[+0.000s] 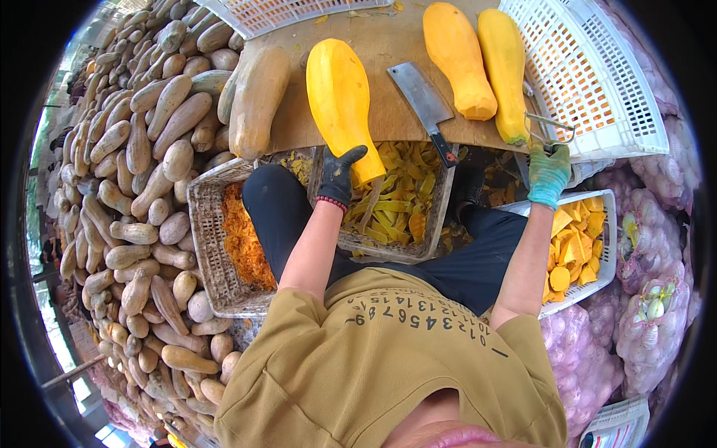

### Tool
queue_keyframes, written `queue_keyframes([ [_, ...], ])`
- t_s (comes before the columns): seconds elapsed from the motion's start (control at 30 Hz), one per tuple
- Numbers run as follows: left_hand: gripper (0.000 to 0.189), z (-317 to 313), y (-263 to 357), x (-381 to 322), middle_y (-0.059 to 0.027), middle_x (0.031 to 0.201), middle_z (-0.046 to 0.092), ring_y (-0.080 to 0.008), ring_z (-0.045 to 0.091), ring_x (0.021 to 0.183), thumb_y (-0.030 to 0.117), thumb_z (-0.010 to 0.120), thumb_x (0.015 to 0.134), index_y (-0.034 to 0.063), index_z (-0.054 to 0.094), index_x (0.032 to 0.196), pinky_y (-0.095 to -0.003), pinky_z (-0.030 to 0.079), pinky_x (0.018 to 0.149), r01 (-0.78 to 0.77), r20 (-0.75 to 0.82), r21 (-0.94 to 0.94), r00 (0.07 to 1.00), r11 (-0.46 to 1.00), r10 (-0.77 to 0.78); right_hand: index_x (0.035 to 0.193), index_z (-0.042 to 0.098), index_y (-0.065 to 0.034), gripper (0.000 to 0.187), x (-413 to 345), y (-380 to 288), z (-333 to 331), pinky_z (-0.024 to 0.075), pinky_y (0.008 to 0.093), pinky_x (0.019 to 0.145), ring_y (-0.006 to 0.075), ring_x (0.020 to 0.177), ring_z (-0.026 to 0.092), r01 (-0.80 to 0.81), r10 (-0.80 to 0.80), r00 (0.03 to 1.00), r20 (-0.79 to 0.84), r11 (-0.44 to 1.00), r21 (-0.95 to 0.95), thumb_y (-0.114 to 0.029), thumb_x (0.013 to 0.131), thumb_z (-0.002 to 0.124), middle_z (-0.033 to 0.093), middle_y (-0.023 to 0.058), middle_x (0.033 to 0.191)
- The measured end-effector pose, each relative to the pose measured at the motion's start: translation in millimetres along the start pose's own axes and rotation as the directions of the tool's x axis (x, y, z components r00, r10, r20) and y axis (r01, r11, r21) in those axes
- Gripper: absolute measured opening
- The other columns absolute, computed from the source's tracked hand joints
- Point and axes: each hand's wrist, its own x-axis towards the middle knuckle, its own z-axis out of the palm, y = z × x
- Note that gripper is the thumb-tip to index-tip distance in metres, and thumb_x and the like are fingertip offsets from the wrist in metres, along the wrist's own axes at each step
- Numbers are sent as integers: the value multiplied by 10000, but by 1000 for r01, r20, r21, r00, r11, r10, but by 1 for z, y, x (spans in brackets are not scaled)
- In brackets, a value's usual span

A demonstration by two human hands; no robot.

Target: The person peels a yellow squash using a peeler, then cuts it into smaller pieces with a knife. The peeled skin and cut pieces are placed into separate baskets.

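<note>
My left hand (pixel 339 176), in a dark glove, holds the narrow lower end of a peeled yellow squash (pixel 339 101) lying on the wooden board (pixel 381 120). My right hand (pixel 550 172), in a green and teal glove, grips a thin metal tool (pixel 552 122), probably a peeler, by the board's right edge. Between the hands rests a cleaver (pixel 420 98), its black handle over the board's edge. Two more peeled squashes, one orange (pixel 456 59) and one yellow (pixel 502 73), lie beside the right hand. An unpeeled tan squash (pixel 260 101) is left of the held one.
A crate of peelings (pixel 397 201) sits below the board. At left are a crate of orange pulp (pixel 243 241) and a large pile of squashes (pixel 151 185). At right stand white plastic crates (pixel 594 78), a crate of cut orange chunks (pixel 577 246) and net sacks (pixel 655 313).
</note>
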Motion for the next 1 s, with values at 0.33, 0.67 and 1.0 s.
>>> queue_keyframes([
  [0.33,551,-55,2,19,-132,1114,621,-302,604,1024,212,707,770,28,490,1242,-439,486,926,226,179,-322,968,919,-175,1073,557,-81,203,-230,-66,73,555,329,632,191,798,643,-919,-64,259,964,291,266,-167,889,551,617,72,950],
  [0.67,589,-70,-7,20,-144,1123,610,-304,605,1024,218,701,766,13,468,1267,-439,488,923,235,268,-293,951,927,-156,1161,546,-97,406,-233,-104,87,493,488,748,359,898,619,391,-319,742,590,920,6,-345,841,576,554,166,1114],
  [1.0,599,-62,-6,16,-145,1110,612,-307,610,1003,212,707,751,11,471,1263,-444,504,895,245,264,-304,950,921,-165,1192,547,-47,419,-233,-104,85,509,433,788,377,959,604,335,-325,715,619,936,104,-235,826,625,572,231,1126],
])
